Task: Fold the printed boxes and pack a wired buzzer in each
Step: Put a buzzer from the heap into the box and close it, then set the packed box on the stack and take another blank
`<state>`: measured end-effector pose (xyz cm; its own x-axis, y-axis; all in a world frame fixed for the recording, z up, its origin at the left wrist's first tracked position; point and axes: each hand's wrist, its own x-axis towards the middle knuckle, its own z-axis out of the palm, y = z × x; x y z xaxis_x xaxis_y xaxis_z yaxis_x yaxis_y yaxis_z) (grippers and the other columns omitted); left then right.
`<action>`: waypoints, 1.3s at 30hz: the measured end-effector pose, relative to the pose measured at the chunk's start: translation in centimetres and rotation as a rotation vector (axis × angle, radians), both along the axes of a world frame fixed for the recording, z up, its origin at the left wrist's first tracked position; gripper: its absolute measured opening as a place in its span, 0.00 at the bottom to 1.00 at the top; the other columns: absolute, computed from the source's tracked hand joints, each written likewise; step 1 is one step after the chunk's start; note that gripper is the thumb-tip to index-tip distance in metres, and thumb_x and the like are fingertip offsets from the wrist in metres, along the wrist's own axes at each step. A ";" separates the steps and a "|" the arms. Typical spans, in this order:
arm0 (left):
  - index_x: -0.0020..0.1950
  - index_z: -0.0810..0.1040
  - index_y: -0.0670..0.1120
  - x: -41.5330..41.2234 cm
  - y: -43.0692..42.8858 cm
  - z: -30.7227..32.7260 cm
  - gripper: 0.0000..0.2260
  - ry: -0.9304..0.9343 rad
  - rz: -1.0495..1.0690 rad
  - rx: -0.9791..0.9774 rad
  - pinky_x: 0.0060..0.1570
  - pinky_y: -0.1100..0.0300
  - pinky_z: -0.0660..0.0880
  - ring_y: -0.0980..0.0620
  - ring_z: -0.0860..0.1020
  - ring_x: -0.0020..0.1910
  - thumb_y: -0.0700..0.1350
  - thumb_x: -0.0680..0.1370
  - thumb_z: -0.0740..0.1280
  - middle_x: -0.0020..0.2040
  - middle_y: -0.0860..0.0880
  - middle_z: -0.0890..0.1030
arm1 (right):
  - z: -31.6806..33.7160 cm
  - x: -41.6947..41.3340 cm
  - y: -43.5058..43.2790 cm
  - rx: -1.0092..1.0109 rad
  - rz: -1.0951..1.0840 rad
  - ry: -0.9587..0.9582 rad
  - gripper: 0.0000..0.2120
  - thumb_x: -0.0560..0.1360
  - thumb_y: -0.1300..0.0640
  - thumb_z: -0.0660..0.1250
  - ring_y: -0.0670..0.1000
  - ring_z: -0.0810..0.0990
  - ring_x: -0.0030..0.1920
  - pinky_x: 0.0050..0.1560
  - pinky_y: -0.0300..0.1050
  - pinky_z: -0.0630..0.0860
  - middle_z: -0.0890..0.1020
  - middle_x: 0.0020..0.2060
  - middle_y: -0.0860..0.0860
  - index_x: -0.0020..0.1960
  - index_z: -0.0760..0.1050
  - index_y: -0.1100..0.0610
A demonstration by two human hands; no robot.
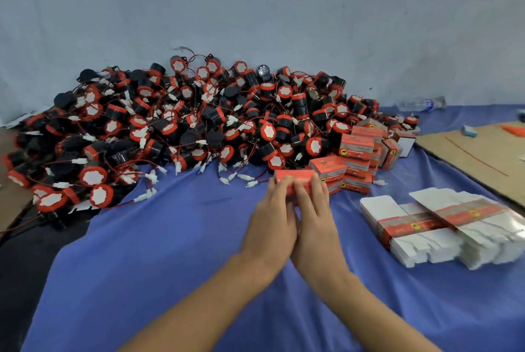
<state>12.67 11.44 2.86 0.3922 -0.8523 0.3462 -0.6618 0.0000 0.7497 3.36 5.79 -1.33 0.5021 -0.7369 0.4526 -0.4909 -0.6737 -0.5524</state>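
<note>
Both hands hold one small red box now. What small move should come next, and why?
Probably set the small red printed cardboard box down beside the stack of folded red boxes. The left hand and right hand grip it together, it looks closed, and that stack lies just beyond it.

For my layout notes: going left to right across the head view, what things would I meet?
pile of wired buzzers → box held by left hand and right hand → stack of folded boxes → bundles of flat boxes
</note>
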 end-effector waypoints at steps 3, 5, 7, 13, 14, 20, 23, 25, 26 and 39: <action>0.74 0.71 0.49 -0.8 -6.3 1.3 0.19 0.012 -0.048 -0.092 0.63 0.58 0.75 0.51 0.77 0.63 0.38 0.84 0.60 0.69 0.51 0.76 | 2.1 -0.5 -5.7 -0.065 -0.145 -0.012 0.33 0.79 0.65 0.69 0.59 0.47 0.83 0.80 0.53 0.56 0.52 0.82 0.56 0.81 0.60 0.59; 0.74 0.72 0.45 -0.8 -10.6 1.7 0.18 0.012 -0.066 -0.104 0.65 0.51 0.74 0.48 0.77 0.64 0.37 0.84 0.59 0.67 0.47 0.77 | 3.0 -0.5 -9.5 -0.115 -0.204 0.015 0.31 0.79 0.65 0.69 0.63 0.52 0.81 0.80 0.58 0.57 0.58 0.80 0.61 0.79 0.63 0.63; 0.74 0.72 0.45 -0.3 -14.3 1.5 0.18 -0.010 -0.098 -0.040 0.65 0.47 0.73 0.44 0.76 0.65 0.37 0.84 0.58 0.68 0.45 0.76 | 3.4 -0.4 -12.4 -0.123 -0.210 0.088 0.30 0.78 0.64 0.69 0.66 0.55 0.80 0.80 0.61 0.57 0.64 0.77 0.64 0.77 0.64 0.66; 0.83 0.48 0.50 0.8 -18.8 -2.8 0.29 -0.218 -0.202 0.327 0.77 0.46 0.62 0.39 0.61 0.79 0.43 0.86 0.57 0.84 0.42 0.48 | -0.1 0.0 -16.1 -0.238 -0.185 0.497 0.33 0.84 0.55 0.56 0.57 0.42 0.83 0.81 0.52 0.39 0.51 0.82 0.56 0.83 0.45 0.62; 0.84 0.47 0.50 0.8 -18.8 -3.1 0.29 -0.219 -0.198 0.315 0.76 0.46 0.63 0.38 0.62 0.79 0.44 0.86 0.57 0.84 0.42 0.47 | -0.4 -0.2 -16.2 -0.238 -0.195 0.515 0.33 0.84 0.54 0.55 0.56 0.40 0.83 0.81 0.51 0.39 0.48 0.83 0.56 0.83 0.43 0.61; 0.82 0.35 0.56 -0.7 -17.0 -2.0 0.35 -0.314 -0.103 0.093 0.81 0.49 0.46 0.45 0.40 0.82 0.43 0.86 0.58 0.83 0.44 0.35 | 1.5 -1.8 -14.2 -0.164 -0.223 0.382 0.33 0.86 0.54 0.50 0.52 0.31 0.80 0.81 0.50 0.39 0.34 0.80 0.51 0.82 0.34 0.56; 0.83 0.55 0.50 -5.2 -15.5 -0.9 0.24 -0.146 -0.167 -0.145 0.80 0.57 0.53 0.56 0.56 0.80 0.42 0.87 0.54 0.82 0.47 0.59 | 2.7 -5.1 -12.5 -0.135 -0.190 0.207 0.29 0.84 0.58 0.56 0.52 0.53 0.82 0.80 0.44 0.54 0.55 0.81 0.52 0.82 0.53 0.62; 0.76 0.71 0.48 -8.0 -14.9 -1.0 0.18 0.132 -0.271 -0.120 0.76 0.56 0.65 0.58 0.70 0.72 0.42 0.86 0.55 0.72 0.50 0.74 | 3.1 -7.7 -11.6 -0.133 -0.216 0.192 0.20 0.81 0.62 0.62 0.55 0.76 0.68 0.63 0.46 0.73 0.76 0.69 0.54 0.73 0.70 0.61; 0.73 0.74 0.47 -9.3 -14.5 -1.3 0.17 0.164 -0.260 -0.091 0.72 0.57 0.68 0.54 0.74 0.68 0.41 0.85 0.57 0.68 0.49 0.77 | 3.0 -9.0 -11.3 -0.124 -0.245 0.259 0.17 0.79 0.62 0.63 0.55 0.79 0.62 0.56 0.48 0.75 0.80 0.62 0.53 0.68 0.74 0.59; 0.49 0.79 0.42 -15.3 -14.6 -7.6 0.07 0.683 0.173 0.345 0.47 0.47 0.81 0.40 0.83 0.49 0.45 0.78 0.71 0.48 0.43 0.84 | 0.0 -17.2 -11.8 0.194 -0.385 0.600 0.29 0.76 0.62 0.60 0.59 0.68 0.70 0.67 0.50 0.65 0.75 0.71 0.52 0.77 0.66 0.54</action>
